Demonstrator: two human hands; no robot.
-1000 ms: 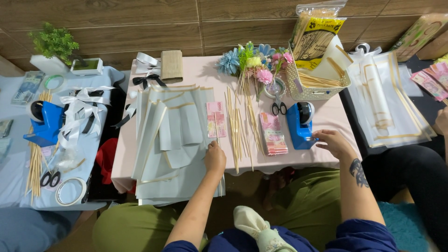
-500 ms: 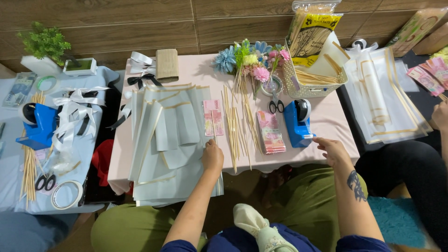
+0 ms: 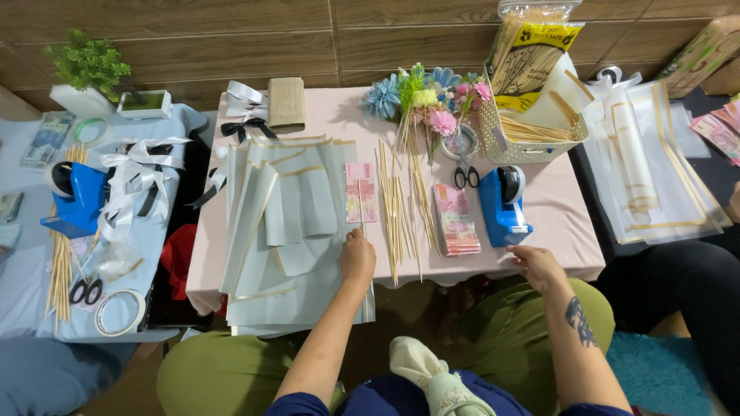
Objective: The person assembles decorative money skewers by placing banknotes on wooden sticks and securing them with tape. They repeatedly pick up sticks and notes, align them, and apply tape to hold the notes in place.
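Observation:
My left hand (image 3: 357, 258) rests on a stack of pale wrapping sheets with gold edges (image 3: 285, 223). Its fingers are closed on a thin wooden skewer that carries a pink banknote (image 3: 359, 202). My right hand (image 3: 537, 266) is at the table's front edge, just below the blue tape dispenser (image 3: 502, 206). Its fingertips are pinched together, and a short strip of clear tape seems to sit between them. Loose skewers (image 3: 397, 212) and a small stack of pink banknotes (image 3: 456, 221) lie between the two hands.
On the pink table (image 3: 555, 192) are scissors (image 3: 465, 173), artificial flowers (image 3: 428, 100), a white basket of skewers (image 3: 532, 135) and ribbon bows (image 3: 247, 108). A second table on the left (image 3: 31, 285) holds another blue dispenser (image 3: 73, 196), scissors and a tape roll (image 3: 119, 312). More sheets (image 3: 647, 162) lie at the right.
My right hand has drawn back from the tape dispenser toward the table's front edge. My left hand has stayed on the sheets.

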